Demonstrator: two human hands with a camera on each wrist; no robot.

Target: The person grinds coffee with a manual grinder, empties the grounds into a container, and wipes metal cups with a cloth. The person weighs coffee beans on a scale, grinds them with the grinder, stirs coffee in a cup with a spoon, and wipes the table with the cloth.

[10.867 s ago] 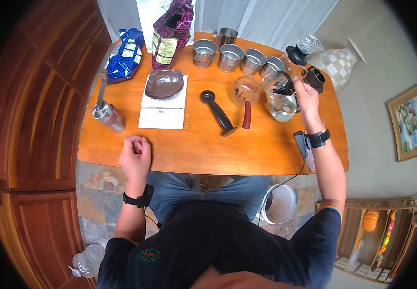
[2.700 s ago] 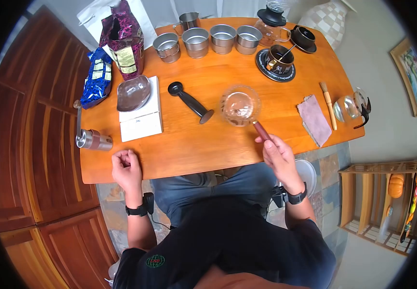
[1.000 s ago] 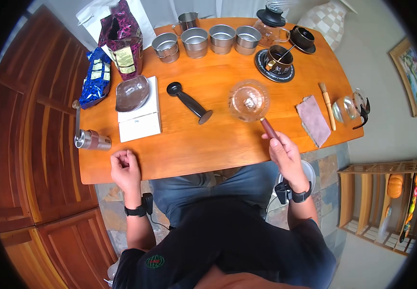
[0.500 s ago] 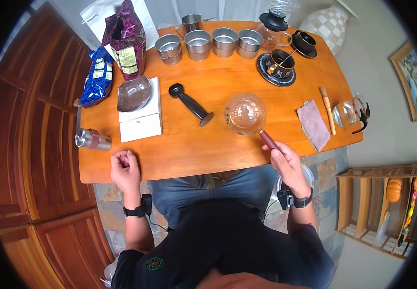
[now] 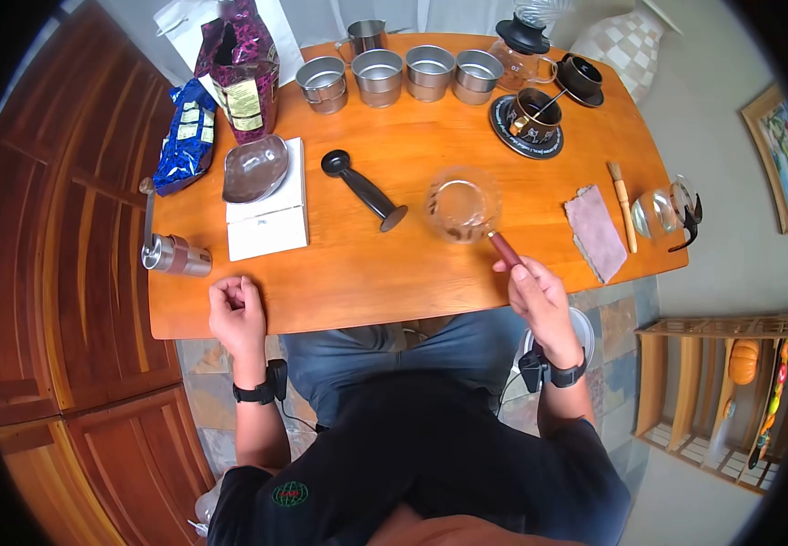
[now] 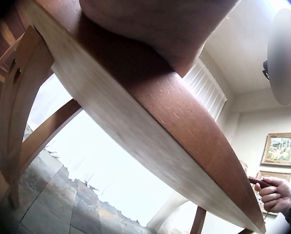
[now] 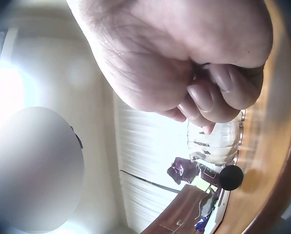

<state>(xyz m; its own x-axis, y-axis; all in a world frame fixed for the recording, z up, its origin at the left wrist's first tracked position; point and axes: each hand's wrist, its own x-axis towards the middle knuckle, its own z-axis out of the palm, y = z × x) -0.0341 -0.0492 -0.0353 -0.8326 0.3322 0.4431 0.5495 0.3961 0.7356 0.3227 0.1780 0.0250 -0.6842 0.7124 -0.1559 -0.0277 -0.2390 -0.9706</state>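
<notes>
The right hand (image 5: 542,305) grips the dark red handle (image 5: 505,248) of a round glass server (image 5: 463,205), over the middle right of the table. In the right wrist view the fingers of the right hand (image 7: 204,73) are curled in, with the glass server (image 7: 216,139) beyond them. The left hand (image 5: 237,314) rests on the table's front edge at the left, fingers loosely curled, holding nothing. Its wrist and palm side (image 6: 155,29) show against the table in the left wrist view. A black scoop (image 5: 364,189) lies left of the server.
A steel grinder (image 5: 177,257), white scale (image 5: 269,235) with a brown dish (image 5: 255,169), and coffee bags stand left. Several steel cups line the back. A black cup (image 5: 536,113), pink cloth (image 5: 598,233), brush (image 5: 622,207) and glass kettle (image 5: 656,213) are right.
Since the earliest frame, the right hand has left the glass kettle, now at the far right, and taken the server's handle. Lately the server has shifted slightly in its grip. The left hand stays resting.
</notes>
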